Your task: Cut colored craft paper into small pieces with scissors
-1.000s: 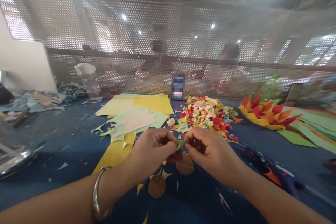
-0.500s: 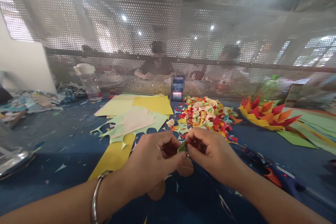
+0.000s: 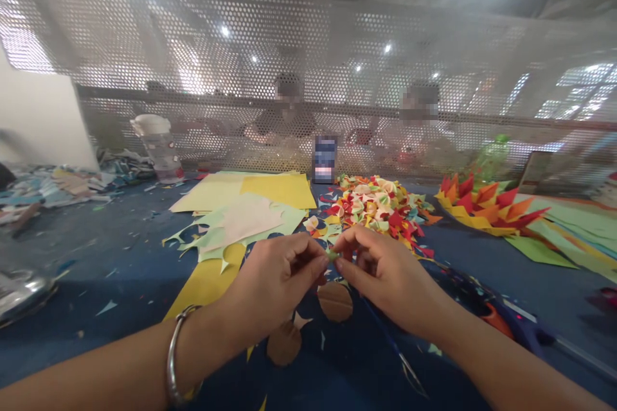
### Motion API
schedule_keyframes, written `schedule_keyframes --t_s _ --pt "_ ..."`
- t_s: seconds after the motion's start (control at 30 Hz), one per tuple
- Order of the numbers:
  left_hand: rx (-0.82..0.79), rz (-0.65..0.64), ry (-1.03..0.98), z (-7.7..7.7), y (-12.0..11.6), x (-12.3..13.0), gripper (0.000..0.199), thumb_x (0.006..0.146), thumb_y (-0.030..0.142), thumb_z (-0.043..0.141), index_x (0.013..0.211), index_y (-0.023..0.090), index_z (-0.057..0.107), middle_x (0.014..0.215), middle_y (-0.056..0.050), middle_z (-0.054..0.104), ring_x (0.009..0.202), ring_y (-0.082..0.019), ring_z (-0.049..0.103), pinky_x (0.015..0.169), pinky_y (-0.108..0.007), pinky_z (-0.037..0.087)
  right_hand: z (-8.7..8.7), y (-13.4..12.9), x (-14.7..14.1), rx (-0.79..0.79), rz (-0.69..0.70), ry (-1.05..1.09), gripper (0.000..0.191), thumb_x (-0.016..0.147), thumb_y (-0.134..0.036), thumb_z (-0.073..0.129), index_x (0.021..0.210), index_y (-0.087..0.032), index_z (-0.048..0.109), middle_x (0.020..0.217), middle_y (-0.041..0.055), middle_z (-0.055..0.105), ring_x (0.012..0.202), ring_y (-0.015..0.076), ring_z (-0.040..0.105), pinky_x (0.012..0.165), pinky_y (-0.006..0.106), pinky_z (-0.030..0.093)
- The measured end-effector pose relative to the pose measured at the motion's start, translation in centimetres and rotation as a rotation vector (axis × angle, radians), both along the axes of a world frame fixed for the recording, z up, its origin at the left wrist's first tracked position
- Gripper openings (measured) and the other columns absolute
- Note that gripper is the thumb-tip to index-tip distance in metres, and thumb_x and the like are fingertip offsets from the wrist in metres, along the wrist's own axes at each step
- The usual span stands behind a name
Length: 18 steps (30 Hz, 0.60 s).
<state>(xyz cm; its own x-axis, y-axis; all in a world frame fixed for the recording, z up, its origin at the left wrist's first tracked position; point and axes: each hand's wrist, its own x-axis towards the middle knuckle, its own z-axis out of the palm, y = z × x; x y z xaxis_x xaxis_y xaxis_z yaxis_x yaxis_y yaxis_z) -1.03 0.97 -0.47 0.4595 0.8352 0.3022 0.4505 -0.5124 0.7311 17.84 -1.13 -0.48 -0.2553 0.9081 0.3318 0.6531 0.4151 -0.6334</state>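
Note:
Between my fingertips is a small green paper piece (image 3: 332,256), mostly covered by them. My left hand (image 3: 289,276) pinches it from the left, thumb against forefinger. From the right, my right hand (image 3: 380,266) pinches its other side. Two round brown cardboard discs lie on the table below: one disc (image 3: 335,302) under the fingertips, another disc (image 3: 284,343) by my left wrist. Just beyond my hands rises a heap of small folded paper pieces (image 3: 376,202) in red, yellow, cream and green.
Left of the heap lie cut green sheets (image 3: 284,221) and yellow paper (image 3: 207,286). A glue gun (image 3: 525,327) and a thin tool (image 3: 409,372) lie right. Behind are a phone (image 3: 324,159), a paper flower (image 3: 486,205), a cup (image 3: 161,151) and a perforated screen (image 3: 216,70).
My fingertips have closed in on the green paper, so less of it shows. Both hands have risen slightly, uncovering more of the two cardboard discs.

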Motion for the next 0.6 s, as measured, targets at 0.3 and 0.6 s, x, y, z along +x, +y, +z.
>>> schedule_keyframes --t_s 0.3,0.6 --pt "0.015 -0.034 0.067 -0.4 -0.1 -0.1 0.02 0.091 0.031 0.045 0.077 0.02 0.055 0.063 0.003 0.065 0.057 -0.011 0.06 0.055 -0.022 0.043 0.0 -0.1 -0.2 0.005 0.074 -0.002 0.008 0.086 -0.02 0.054 0.078 -0.02 0.057 0.068 -0.0026 0.054 0.059 0.0106 0.046 0.051 0.024 0.036" --pt "-0.123 -0.092 0.018 -0.9 0.4 -0.1 0.012 0.081 0.029 0.055 0.084 0.019 0.06 0.069 0.001 0.066 0.062 -0.012 0.059 0.056 -0.022 0.042 0.1 -0.2 -0.1 -0.05 0.095 0.034 0.013 0.089 -0.028 0.052 0.081 -0.019 0.059 0.067 -0.0005 0.056 0.057 0.0112 0.047 0.05 0.025 0.035"
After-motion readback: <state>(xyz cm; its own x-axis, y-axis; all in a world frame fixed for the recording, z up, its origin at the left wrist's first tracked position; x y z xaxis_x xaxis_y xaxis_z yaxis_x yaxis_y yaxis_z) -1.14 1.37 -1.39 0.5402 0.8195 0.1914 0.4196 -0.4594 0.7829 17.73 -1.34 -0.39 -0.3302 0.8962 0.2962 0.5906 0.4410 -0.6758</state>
